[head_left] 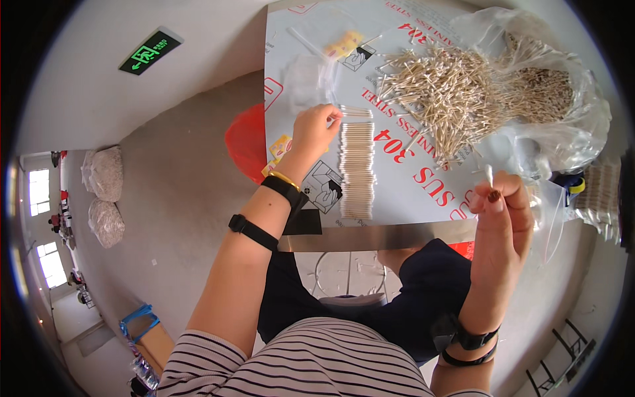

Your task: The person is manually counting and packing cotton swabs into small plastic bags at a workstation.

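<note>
My left hand [317, 131] is closed in a pinch at the left ends of a few cotton swabs [357, 113], just beyond the far end of a neat row. That row of cotton swabs [357, 165] lies side by side on the table, running toward its near edge. Raised over the table's right front corner, my right hand [501, 221] pinches a single cotton swab [489, 173] between thumb and fingers, its white tip pointing up. A big loose heap of swabs [440, 92] spreads across the far right, spilling from a clear plastic bag [582, 126].
The table [397, 205] has a printed film over its top and a bare metal front edge. Clear plastic sleeves [307, 83] and yellow cards [281, 147] lie left. A red bag [245, 142] hangs beside it. White sacks [104, 198] stand on the floor.
</note>
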Available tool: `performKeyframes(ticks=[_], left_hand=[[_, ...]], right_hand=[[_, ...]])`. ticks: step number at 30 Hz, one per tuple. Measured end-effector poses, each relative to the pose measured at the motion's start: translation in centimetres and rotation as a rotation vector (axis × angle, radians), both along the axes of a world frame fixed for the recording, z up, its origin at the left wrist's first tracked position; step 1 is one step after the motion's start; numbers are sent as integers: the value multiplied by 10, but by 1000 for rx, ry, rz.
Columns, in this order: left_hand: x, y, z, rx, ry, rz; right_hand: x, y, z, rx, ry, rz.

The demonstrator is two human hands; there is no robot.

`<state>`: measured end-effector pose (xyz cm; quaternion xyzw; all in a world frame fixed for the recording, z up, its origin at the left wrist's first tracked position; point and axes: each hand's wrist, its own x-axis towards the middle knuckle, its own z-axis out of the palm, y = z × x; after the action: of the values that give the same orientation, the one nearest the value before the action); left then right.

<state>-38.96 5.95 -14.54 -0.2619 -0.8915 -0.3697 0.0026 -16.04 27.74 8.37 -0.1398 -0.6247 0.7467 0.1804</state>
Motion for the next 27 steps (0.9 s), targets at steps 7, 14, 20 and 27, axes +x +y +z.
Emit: performKeyframes(ticks=[7,14,20,27], left_hand=[[-18,15,-15,-188,237,-144],[-24,14,-16,-206,274,-180],[-24,14,-12,-239,264,-199],[-30,18,-16,-244,276,-213]], right_hand=[[-5,6,-7,14,-65,-13],[-5,6,-6,22,-79,-11],[-4,3,-9,-13,-39,8],[-4,3,-5,-11,-52,-4]])
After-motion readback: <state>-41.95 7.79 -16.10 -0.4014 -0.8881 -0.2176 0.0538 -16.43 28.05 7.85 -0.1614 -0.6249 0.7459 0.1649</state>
